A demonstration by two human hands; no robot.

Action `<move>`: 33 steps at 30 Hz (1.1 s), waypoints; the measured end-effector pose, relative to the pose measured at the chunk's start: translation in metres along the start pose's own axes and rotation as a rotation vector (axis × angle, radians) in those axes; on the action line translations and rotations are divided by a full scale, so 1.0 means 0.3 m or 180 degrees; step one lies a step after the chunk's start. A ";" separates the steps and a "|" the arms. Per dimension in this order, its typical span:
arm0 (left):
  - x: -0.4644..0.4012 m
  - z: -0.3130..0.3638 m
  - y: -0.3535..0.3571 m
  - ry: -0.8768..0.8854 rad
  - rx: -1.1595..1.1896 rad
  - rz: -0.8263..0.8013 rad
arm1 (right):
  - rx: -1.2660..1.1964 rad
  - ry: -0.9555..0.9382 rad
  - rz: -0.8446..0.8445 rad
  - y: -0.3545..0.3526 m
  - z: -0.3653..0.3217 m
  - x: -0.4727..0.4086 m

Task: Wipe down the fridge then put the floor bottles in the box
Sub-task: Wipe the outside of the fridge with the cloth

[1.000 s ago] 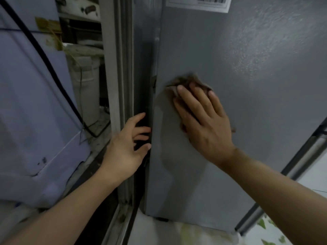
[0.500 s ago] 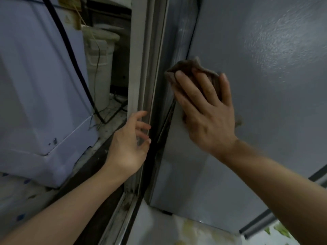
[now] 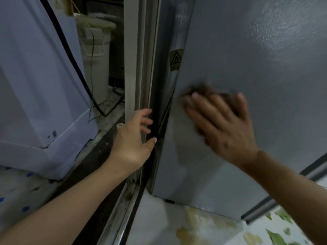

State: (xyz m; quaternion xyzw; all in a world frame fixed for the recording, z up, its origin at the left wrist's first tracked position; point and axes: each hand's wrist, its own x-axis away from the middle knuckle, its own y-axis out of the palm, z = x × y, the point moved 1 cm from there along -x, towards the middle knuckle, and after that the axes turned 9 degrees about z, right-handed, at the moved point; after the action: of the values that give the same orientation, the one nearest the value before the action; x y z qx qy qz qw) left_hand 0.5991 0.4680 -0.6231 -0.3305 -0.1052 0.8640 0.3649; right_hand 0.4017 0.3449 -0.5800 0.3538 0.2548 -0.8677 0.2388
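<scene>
Your right hand (image 3: 224, 126) presses a brown cloth (image 3: 208, 91) flat-fingered against the fridge (image 3: 247, 68); your left hand (image 3: 134, 138), fingers loosely spread, holds nothing.

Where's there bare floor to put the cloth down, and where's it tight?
Bare floor shows below the fridge, beside the door track. Tight: the gap between frame and fridge, where the left hand rests. The right hand presses the cloth.

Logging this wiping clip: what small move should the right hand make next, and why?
Probably slide the cloth further down the fridge side. The right hand presses it flat near the panel's left edge, with grey panel showing below it down to the floor. The left hand rests at the door frame, fingers loose.
</scene>
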 end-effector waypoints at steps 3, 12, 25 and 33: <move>-0.004 0.028 0.066 -0.0034 -0.0031 -0.0023 | 0.0090 0.0257 0.0245 -0.005 0.031 0.011; 0.004 0.106 0.143 -0.0178 -0.0410 0.0320 | -0.0228 -0.0802 -0.1010 -0.084 -0.010 0.294; 0.012 0.153 0.191 -0.0406 -0.0673 0.0520 | -0.0391 0.0123 -0.0233 -0.184 0.048 0.376; 0.022 0.153 0.198 -0.0423 -0.0685 0.0603 | 0.0188 0.0335 -0.0076 -0.299 0.250 0.370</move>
State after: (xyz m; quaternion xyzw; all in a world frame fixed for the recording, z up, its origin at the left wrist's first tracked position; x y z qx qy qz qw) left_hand 0.5327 0.4331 -0.6167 -0.3183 -0.1894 0.8983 0.2366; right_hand 0.2409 0.3408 -0.5906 0.4028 0.2454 -0.8578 0.2042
